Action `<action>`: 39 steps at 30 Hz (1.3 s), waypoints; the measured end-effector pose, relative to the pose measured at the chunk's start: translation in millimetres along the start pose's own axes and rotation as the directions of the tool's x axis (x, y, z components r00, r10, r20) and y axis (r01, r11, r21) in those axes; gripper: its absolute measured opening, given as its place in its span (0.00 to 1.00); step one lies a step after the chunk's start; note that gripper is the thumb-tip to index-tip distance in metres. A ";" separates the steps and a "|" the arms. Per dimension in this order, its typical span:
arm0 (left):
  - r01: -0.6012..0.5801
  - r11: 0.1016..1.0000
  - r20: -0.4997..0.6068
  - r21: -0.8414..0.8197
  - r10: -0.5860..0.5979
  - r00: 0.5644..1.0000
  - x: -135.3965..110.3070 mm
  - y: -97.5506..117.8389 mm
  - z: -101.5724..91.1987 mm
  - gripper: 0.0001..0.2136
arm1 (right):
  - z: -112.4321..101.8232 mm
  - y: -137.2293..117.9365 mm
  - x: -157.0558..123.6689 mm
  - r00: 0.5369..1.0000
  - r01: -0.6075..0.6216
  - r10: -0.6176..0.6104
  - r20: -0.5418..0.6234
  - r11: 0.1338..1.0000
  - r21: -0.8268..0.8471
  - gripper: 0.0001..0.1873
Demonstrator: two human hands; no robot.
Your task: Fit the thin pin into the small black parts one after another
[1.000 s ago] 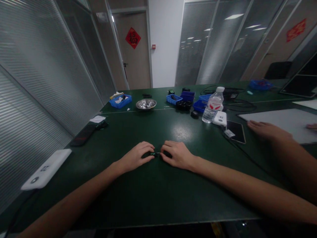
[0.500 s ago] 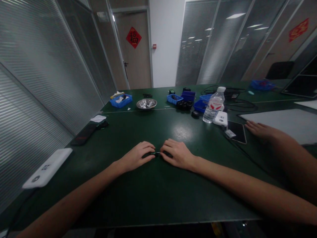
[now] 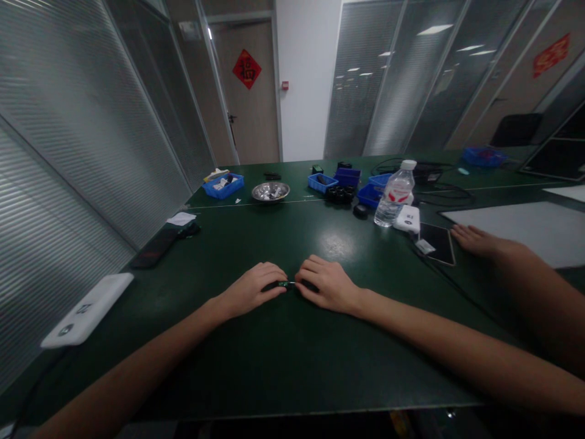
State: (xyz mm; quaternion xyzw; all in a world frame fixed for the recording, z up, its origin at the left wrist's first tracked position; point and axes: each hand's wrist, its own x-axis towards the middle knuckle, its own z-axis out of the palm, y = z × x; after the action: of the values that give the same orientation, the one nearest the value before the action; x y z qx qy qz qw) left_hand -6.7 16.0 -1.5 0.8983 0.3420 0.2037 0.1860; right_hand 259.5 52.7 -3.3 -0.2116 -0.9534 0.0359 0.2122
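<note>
On the green tabletop (image 3: 256, 353), my two hands meet just below the middle of the view. Between the thumb and fingers of my left hand (image 3: 252, 286) is a small green and dark piece (image 3: 284, 284), its exact kind too small to tell. A thin silvery part (image 3: 292, 283) bridges the narrow gap to my right hand (image 3: 326, 283). My right hand's fingers are closed in a pinch at that part's other end, and whatever lies inside them is hidden. Both hands rest low, on or close to the table.
Another person's hand (image 3: 475, 239) lies at the right, near a grey-white sheet (image 3: 525, 225) and a dark tablet (image 3: 437, 242). A water bottle (image 3: 395, 198), blue trays (image 3: 223, 186) and a metal bowl (image 3: 270, 192) stand farther back. A white power bank (image 3: 89, 308) and a phone (image 3: 154, 248) lie left.
My hands stay in nearly the same place; slightly more of the green piece shows between them. The other person's hand has shifted very slightly left.
</note>
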 end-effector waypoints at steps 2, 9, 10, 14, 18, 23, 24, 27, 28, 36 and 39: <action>-0.002 1.000 -0.006 -0.001 0.002 1.000 -0.2 -0.6 0.6 0.11 | -0.4 -0.3 -0.1 1.000 0.003 -0.003 -0.003 1.000 0.005 0.10; 0.015 1.000 -0.004 -0.009 -0.015 1.000 -0.2 3.9 -2.5 0.12 | -2.7 -1.1 0.3 1.000 0.010 -0.009 -0.025 0.999 0.040 0.09; 0.018 1.000 0.000 -0.011 -0.018 1.000 0.0 4.9 -3.3 0.12 | -2.9 -1.2 0.4 1.000 0.014 -0.013 -0.020 0.999 0.046 0.08; 0.015 1.000 0.002 -0.018 -0.014 1.000 0.6 7.4 -5.2 0.12 | -2.4 -1.4 0.7 1.000 0.022 -0.022 -0.011 0.999 0.046 0.08; 0.003 1.000 -0.010 -0.019 -0.003 1.000 0.2 7.6 -5.1 0.12 | -0.8 -1.6 0.6 1.000 0.016 -0.016 -0.001 0.999 0.037 0.08; 0.016 1.000 -0.008 -0.020 -0.016 1.000 -0.8 9.2 -6.4 0.13 | 0.1 -1.6 -0.1 1.000 0.014 -0.015 0.010 0.999 0.041 0.09; 0.018 1.000 -0.007 -0.020 -0.018 1.000 -0.9 9.5 -6.6 0.13 | 0.1 -1.6 -0.2 1.000 0.012 -0.012 0.011 0.999 0.041 0.09; 0.013 1.000 -0.023 -0.017 -0.013 1.000 -0.9 9.2 -6.3 0.13 | 0.1 -1.5 -0.5 1.000 0.009 -0.010 0.013 0.999 0.037 0.09; 0.010 1.000 -0.028 -0.015 -0.010 1.000 -1.0 8.8 -5.9 0.13 | 0.0 -1.5 -0.5 1.000 0.009 -0.009 0.011 0.999 0.035 0.09; -0.011 1.000 -0.012 0.024 0.011 1.000 -2.8 6.0 -3.2 0.13 | -2.0 -2.5 0.8 0.999 0.032 -0.033 0.024 0.999 0.036 0.10; -0.006 1.000 -0.008 0.024 0.006 1.000 -2.3 7.0 -3.8 0.12 | -0.9 -1.5 0.6 0.999 0.039 -0.040 0.028 0.999 0.037 0.10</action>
State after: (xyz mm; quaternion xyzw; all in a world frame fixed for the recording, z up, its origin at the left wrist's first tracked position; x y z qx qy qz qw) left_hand -6.4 10.2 4.4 0.9007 0.3424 0.2036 0.1732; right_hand 258.9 51.6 -2.0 -0.1883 -0.9595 0.0523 0.2031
